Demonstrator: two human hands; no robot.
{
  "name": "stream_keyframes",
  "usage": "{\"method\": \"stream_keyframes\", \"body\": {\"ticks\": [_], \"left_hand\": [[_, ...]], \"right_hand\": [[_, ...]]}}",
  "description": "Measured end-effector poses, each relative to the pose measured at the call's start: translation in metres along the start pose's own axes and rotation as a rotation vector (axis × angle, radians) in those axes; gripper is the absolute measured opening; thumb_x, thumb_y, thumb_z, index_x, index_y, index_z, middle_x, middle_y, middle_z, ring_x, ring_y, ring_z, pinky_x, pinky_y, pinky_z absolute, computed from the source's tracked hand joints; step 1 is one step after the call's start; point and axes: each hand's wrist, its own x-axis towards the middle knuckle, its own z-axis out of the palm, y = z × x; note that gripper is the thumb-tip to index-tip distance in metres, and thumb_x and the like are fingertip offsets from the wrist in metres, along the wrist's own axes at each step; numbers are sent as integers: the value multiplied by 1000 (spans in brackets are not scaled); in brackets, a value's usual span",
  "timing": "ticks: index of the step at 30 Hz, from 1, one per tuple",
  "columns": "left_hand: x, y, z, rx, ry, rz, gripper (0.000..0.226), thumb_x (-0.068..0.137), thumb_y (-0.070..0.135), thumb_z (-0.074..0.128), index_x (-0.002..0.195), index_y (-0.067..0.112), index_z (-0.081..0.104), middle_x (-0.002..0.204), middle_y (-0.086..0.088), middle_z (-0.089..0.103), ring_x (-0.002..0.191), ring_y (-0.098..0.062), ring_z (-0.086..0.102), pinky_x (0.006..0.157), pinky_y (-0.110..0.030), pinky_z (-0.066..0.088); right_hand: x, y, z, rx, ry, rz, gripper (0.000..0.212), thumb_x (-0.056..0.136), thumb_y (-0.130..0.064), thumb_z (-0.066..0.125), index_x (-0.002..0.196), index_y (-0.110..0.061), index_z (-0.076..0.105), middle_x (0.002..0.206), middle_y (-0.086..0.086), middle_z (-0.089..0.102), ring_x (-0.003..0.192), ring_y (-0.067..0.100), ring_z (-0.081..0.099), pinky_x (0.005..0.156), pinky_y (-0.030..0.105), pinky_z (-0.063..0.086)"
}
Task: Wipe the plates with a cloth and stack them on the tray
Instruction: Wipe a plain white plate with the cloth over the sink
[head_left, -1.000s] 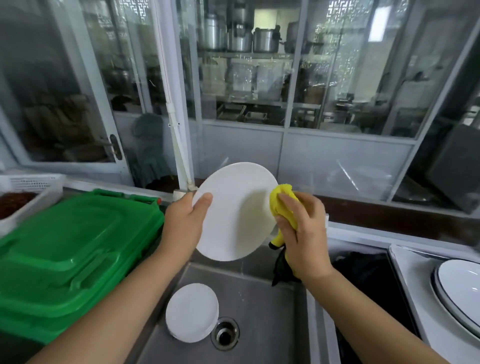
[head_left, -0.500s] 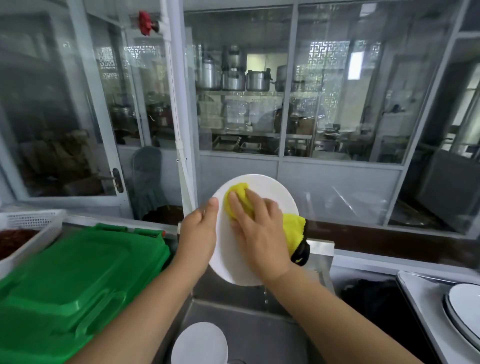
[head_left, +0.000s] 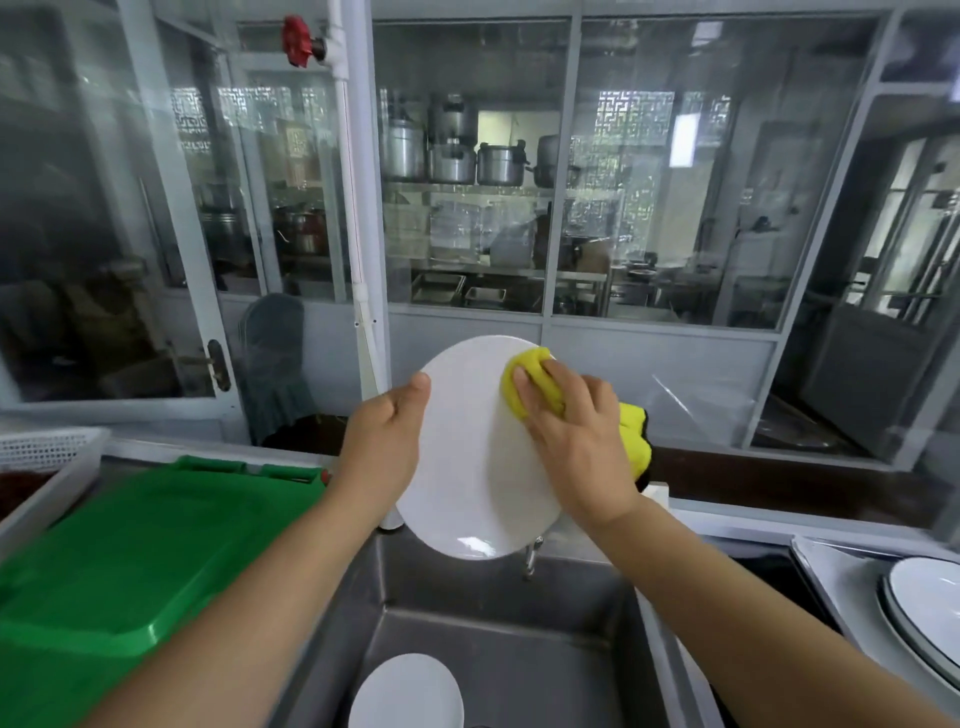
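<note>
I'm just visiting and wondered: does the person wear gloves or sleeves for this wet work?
No. The left hand and right hand are bare, with no gloves, rings or watch in view. Both forearms are uncovered as far as the picture shows; no sleeve edge appears.
</note>
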Motion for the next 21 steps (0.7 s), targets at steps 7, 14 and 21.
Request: {"method": "stream_keyframes", "body": {"ticks": [7,14,21], "left_hand": [[-5,4,15,-72,83,-83,56,91,61,30,60,23,58,55,7,58,58,-1,55,51,-19,38],[-19,4,16,-40,11,1,53,91,52,48,71,5,60,60,-8,57,59,-23,53,57,-32,38],[-36,4,9,-256,131,27,29,95,40,52,80,20,67,73,2,69,68,-12,63,61,-26,47]], "right_hand": [[3,-67,12,25,20,-64,48,92,-20,51,138,-10,40,132,18,33,95,32,40,85,41,38],[40,-56,-4,39,17,178,46,91,-25,42,134,-13,53,127,20,54,106,42,51,92,48,40],[22,-27,-13,313,-5,736,45,96,-29,42,139,-40,35,123,-2,42,95,18,52,69,32,42]]}}
